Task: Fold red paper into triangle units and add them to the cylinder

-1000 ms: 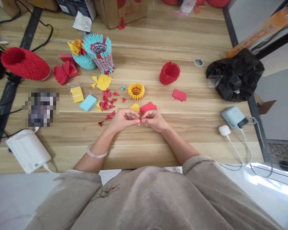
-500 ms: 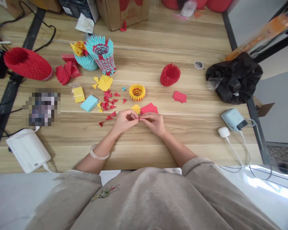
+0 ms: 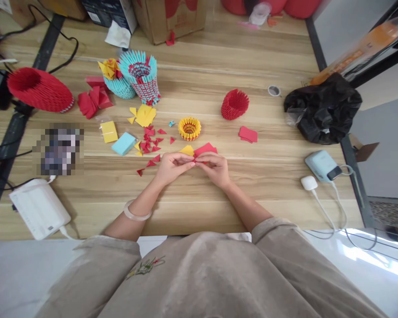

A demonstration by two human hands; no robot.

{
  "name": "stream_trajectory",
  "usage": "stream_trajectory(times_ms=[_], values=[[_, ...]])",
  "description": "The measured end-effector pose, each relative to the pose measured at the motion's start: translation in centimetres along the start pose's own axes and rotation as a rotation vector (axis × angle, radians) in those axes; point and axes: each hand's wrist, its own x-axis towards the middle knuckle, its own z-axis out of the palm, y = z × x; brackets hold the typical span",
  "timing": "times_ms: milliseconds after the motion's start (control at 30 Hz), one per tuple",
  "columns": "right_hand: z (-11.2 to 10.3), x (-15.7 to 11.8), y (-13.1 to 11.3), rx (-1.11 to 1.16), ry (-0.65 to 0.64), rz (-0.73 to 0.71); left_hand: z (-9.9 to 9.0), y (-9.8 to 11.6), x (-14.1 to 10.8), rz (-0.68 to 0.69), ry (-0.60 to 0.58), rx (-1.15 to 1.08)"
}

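Note:
My left hand (image 3: 172, 167) and my right hand (image 3: 215, 168) meet at the fingertips, both closed on a small piece of red paper (image 3: 194, 160), mostly hidden by the fingers. Just beyond them lie red paper sheets (image 3: 206, 148) and a yellow paper sheet (image 3: 187, 150). Folded red paper triangles (image 3: 147, 143) are scattered beside my left hand. A round yellow and red folded-paper ring (image 3: 189, 128) stands farther back. Yellow sheets (image 3: 146, 115), a yellow paper pack (image 3: 109, 131) and a light blue paper stack (image 3: 124, 143) are to the left.
Folded-paper vases stand around: a blue and red one (image 3: 142, 79), a small red one (image 3: 235, 104), a large red one on its side (image 3: 40, 89). A black plastic bag (image 3: 323, 109) and a pale blue charger (image 3: 323, 165) sit right, a white power bank (image 3: 40, 208) left.
My fingers have shifted slightly around the red paper, with the fingertips of both hands now stretched more along it. The things on the table have stayed in place.

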Motion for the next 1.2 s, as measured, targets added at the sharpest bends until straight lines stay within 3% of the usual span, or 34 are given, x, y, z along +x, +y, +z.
stream_trajectory(times_ms=[167, 333, 467, 567, 833, 967, 1100, 1200], values=[[0.1, 0.1, 0.3, 0.136, -0.012, 0.154, 0.1, -0.2, -0.2, 0.136, 0.056, 0.127], [0.1, 0.2, 0.6, 0.176, -0.007, 0.157, -0.3, -0.4, -0.2, 0.372, 0.056, 0.42], [0.1, 0.1, 0.8, 0.17, -0.013, 0.161, -0.4, -0.3, -0.2, 0.472, 0.002, 0.503], [0.1, 0.0, 0.9, 0.157, -0.018, 0.154, -0.3, -0.2, -0.2, 0.475, 0.007, 0.502], [-0.5, 0.4, 1.0, 0.033, -0.028, 0.071, -0.5, 0.3, -0.3, 0.33, -0.015, 0.491], [-1.6, 0.8, 1.5, -0.368, 0.183, -0.058, -1.5, 0.1, 0.3, 0.236, 0.14, 0.435], [-1.8, 0.8, 1.5, -0.756, 0.04, -0.026, -2.6, -0.4, 1.3, 0.186, 0.353, 0.213], [-1.4, 0.6, 1.5, -0.845, -0.042, 0.023, -3.2, -0.4, 1.8, 0.188, 0.48, 0.163]])
